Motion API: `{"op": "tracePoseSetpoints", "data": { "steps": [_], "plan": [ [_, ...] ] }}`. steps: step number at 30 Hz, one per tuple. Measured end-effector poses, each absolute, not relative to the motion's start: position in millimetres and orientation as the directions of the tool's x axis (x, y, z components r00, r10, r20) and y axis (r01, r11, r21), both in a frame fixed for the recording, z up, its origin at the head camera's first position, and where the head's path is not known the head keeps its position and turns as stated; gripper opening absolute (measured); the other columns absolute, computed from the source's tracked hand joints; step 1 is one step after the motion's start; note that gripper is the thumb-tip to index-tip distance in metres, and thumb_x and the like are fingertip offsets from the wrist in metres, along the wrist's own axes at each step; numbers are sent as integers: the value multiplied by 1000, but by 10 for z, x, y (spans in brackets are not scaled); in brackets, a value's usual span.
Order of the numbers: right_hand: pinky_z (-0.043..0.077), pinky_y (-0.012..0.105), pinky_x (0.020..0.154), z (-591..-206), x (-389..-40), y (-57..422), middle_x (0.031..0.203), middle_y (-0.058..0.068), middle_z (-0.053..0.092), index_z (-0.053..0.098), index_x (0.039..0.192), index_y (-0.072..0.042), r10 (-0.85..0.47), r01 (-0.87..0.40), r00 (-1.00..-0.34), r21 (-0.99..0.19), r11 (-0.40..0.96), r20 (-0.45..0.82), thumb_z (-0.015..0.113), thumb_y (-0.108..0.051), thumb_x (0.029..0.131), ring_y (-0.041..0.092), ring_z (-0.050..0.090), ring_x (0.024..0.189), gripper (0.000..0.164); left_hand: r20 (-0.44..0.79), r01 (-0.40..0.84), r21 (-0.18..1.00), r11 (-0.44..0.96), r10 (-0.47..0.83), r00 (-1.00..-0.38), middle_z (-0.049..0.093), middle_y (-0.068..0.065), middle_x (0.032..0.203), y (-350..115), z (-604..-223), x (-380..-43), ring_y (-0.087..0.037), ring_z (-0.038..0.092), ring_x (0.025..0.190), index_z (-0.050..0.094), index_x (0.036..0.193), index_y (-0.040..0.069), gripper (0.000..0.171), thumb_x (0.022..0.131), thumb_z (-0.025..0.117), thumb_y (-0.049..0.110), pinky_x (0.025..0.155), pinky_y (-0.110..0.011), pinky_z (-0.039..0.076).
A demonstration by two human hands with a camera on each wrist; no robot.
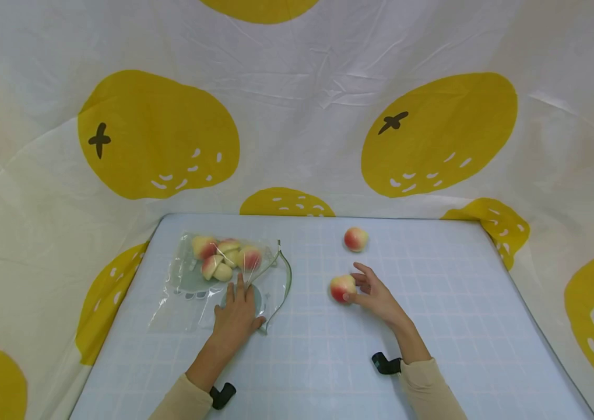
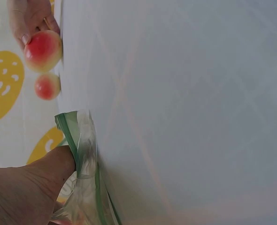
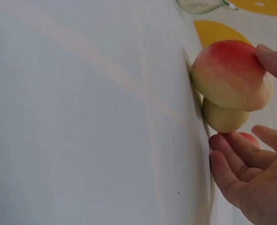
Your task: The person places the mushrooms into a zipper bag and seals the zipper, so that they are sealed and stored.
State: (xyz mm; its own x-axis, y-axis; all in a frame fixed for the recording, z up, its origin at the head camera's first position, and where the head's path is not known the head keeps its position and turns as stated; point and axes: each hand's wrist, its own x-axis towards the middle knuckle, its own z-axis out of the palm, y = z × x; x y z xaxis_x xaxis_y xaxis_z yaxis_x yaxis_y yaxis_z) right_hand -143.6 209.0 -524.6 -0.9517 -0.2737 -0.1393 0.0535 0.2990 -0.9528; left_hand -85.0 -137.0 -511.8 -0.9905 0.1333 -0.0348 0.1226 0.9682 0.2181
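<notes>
A clear zip bag [image 1: 192, 318] with a green-edged mouth lies at the left, with several red-and-cream toy mushrooms [image 1: 218, 271] inside. My left hand [image 1: 236, 318] rests on the bag near its mouth, fingers spread. In the left wrist view the thumb is right at the bag's green zip edge [image 2: 69, 136], and the other fingers are mostly hidden. To the right, my right hand [image 1: 375, 294] holds a toy mushroom [image 3: 230, 75] on the table, thumb on its cap and fingers at its stem.
Another toy mushroom [image 1: 355, 239] stands farther back, behind the right hand. The table [image 1: 317, 373] has a pale checked cover. A white cloth with yellow fruit prints [image 1: 297, 128] hangs behind the table and along its sides.
</notes>
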Motion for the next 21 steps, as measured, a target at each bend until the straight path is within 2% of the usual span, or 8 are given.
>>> {"op": "tracePoseSetpoints", "data": {
  "steps": [6, 11, 15, 21],
  "plan": [
    [31, 59, 108, -4989, -1363, 2023, 139, 31, 49, 31, 151, 5, -287, 71, -945, -953, 294, -159, 76, -4, 87, 45, 48, 124, 79, -36, 121, 222, 967, 132, -991, 24, -33, 156, -1368, -5110, -844, -53, 32, 137, 47, 139, -7, 86, 79, 85, 41, 79, -74, 44],
    [42, 48, 100, -4900, -1328, 1999, 139, 29, 49, 34, 149, 6, -283, 94, -941, -946, 311, -186, 75, -3, 87, 41, 50, 122, 75, -35, 123, 224, 967, 134, -990, 24, -33, 156, -1372, -5105, -839, -54, 32, 137, 47, 139, -8, 85, 79, 84, 41, 79, -74, 44],
    [44, 38, 94, -4903, -1322, 1996, 138, 28, 50, 35, 149, 6, -276, 106, -941, -947, 303, -194, 77, -3, 86, 40, 50, 120, 76, -37, 121, 227, 966, 132, -990, 24, -33, 156, -1371, -5108, -842, -53, 32, 138, 47, 140, -7, 86, 79, 84, 41, 79, -74, 44],
    [45, 37, 92, -4945, -1329, 1996, 135, 27, 52, 37, 148, 6, -253, 113, -949, -951, 288, -189, 78, -3, 85, 37, 52, 117, 76, -44, 118, 224, 967, 131, -990, 23, -32, 157, -1368, -5120, -855, -53, 31, 138, 46, 141, -7, 86, 80, 84, 41, 80, -75, 43]
  ]
}}
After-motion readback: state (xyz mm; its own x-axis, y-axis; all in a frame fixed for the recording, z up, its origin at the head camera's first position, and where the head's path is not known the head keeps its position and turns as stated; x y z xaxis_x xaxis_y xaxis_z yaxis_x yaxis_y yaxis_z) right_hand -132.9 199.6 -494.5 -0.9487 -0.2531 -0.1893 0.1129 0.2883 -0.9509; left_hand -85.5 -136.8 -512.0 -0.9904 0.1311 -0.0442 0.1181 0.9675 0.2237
